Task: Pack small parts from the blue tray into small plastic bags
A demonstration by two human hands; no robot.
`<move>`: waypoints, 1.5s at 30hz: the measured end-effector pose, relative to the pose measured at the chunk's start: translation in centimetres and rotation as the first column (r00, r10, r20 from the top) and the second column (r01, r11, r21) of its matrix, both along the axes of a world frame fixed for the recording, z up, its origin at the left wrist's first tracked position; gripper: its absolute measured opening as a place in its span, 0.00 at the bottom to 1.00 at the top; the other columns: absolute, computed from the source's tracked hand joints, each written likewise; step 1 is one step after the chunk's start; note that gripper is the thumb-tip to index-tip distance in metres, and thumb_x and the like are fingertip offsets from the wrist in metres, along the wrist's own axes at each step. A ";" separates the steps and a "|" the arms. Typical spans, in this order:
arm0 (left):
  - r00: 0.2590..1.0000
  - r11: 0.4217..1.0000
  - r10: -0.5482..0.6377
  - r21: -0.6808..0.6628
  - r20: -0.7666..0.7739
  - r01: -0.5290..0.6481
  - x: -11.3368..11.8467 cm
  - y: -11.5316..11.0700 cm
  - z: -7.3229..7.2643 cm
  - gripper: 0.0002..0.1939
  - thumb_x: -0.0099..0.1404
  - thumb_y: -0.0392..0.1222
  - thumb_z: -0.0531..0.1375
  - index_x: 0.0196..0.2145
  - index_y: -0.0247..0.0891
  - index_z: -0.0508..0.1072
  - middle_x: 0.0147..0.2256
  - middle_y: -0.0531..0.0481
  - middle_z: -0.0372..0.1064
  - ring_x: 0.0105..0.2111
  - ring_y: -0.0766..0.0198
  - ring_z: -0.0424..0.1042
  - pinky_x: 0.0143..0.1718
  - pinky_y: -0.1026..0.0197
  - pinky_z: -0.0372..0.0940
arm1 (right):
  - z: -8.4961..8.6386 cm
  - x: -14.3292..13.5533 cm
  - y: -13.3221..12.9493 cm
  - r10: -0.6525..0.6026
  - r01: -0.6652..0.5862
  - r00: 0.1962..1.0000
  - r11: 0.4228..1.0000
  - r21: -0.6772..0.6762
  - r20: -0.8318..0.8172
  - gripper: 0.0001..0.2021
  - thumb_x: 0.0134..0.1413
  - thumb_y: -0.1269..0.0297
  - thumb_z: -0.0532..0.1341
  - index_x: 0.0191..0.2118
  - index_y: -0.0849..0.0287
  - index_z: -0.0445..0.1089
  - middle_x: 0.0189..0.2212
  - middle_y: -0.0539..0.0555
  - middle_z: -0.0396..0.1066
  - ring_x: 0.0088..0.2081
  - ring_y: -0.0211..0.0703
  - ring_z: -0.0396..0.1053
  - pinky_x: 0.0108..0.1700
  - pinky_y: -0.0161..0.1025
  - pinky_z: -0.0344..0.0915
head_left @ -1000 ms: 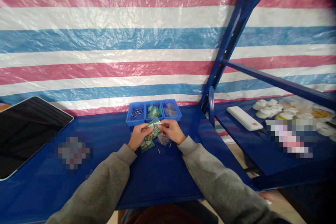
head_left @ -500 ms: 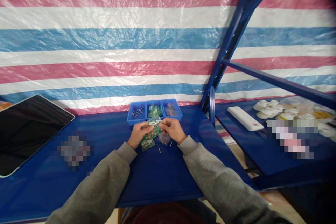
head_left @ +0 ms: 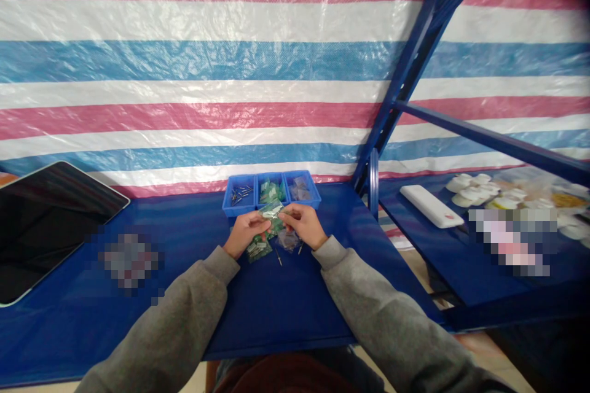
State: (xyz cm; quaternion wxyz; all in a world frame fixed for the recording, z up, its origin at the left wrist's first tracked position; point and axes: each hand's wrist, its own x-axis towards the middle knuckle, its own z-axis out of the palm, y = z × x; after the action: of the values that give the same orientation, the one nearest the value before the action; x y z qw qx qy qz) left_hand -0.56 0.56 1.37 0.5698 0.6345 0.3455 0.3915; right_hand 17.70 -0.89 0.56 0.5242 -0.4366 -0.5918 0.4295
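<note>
Between them, my left hand (head_left: 244, 233) and my right hand (head_left: 305, 224) pinch a small clear plastic bag (head_left: 271, 210) with a greenish tint. Its contents are too small to name. On the table under my hands lie a green-tinted bag (head_left: 259, 250) and a greyish clear bag (head_left: 288, 241). A thin metal pin-like piece (head_left: 279, 257) rests just in front of them. Right behind my hands stands a blue three-part tray (head_left: 225, 204), with thin metal pieces (head_left: 241, 194) on the left, green bags (head_left: 271, 190) in the middle and greyish bags (head_left: 300, 189) on the right.
A dark flat screen (head_left: 55, 227) with a pale edge lies at the left of the blue table (head_left: 276, 319). To the right rises a blue metal frame (head_left: 401, 92). Beyond it, a second surface holds a white box-like device (head_left: 431, 206) and several white rolls (head_left: 474, 189).
The bag in my fingers has tilted and now shows more of its upper part above them. Both hands stay in almost the same place. The view has shifted slightly.
</note>
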 end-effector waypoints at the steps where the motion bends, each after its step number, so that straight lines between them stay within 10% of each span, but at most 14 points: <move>1: 1.000 1.000 0.000 0.007 -0.005 0.000 0.0 0.0 0.0 0.13 0.54 0.46 0.63 0.28 0.30 0.70 0.24 0.49 0.69 0.19 0.69 0.65 0.21 0.65 0.61 | 0.0 0.0 0.0 -0.006 0.006 1.000 1.000 0.000 -0.002 0.13 0.47 0.55 0.62 0.27 0.62 0.68 0.18 0.49 0.66 0.17 0.34 0.61 0.20 0.32 0.61; 21: 0.984 0.973 0.007 0.229 -0.179 0.035 0.0 -0.4 -1.0 0.18 0.64 0.52 0.49 0.31 0.33 0.65 0.26 0.51 0.64 0.19 0.70 0.61 0.25 0.64 0.58 | 0.3 -0.8 -0.7 0.046 -0.051 0.997 0.996 0.079 0.068 0.13 0.50 0.55 0.60 0.27 0.61 0.67 0.18 0.49 0.66 0.18 0.35 0.62 0.22 0.32 0.61; 38: 0.999 0.993 -0.013 0.119 -0.030 0.017 -0.2 -0.3 -0.2 0.13 0.59 0.44 0.59 0.37 0.31 0.68 0.24 0.51 0.67 0.20 0.70 0.63 0.24 0.65 0.59 | -0.3 -0.3 -0.4 -0.092 0.048 0.965 0.982 0.183 0.245 0.09 0.52 0.60 0.58 0.27 0.60 0.68 0.17 0.48 0.65 0.19 0.35 0.62 0.24 0.32 0.59; 45: 0.996 0.996 0.083 0.032 0.014 -0.084 -0.2 0.4 -0.8 0.12 0.50 0.41 0.66 0.25 0.31 0.68 0.21 0.53 0.66 0.19 0.71 0.63 0.23 0.66 0.58 | -0.2 -0.3 -0.4 -0.082 0.046 0.972 0.985 0.164 0.221 0.10 0.51 0.61 0.59 0.24 0.60 0.66 0.15 0.47 0.63 0.18 0.35 0.62 0.23 0.32 0.58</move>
State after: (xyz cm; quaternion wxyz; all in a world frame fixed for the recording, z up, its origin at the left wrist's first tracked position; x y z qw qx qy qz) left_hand -0.78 0.92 0.59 0.5447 0.6263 0.3616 0.4247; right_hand 17.40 -1.27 0.36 0.4996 -0.4587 -0.6655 0.3114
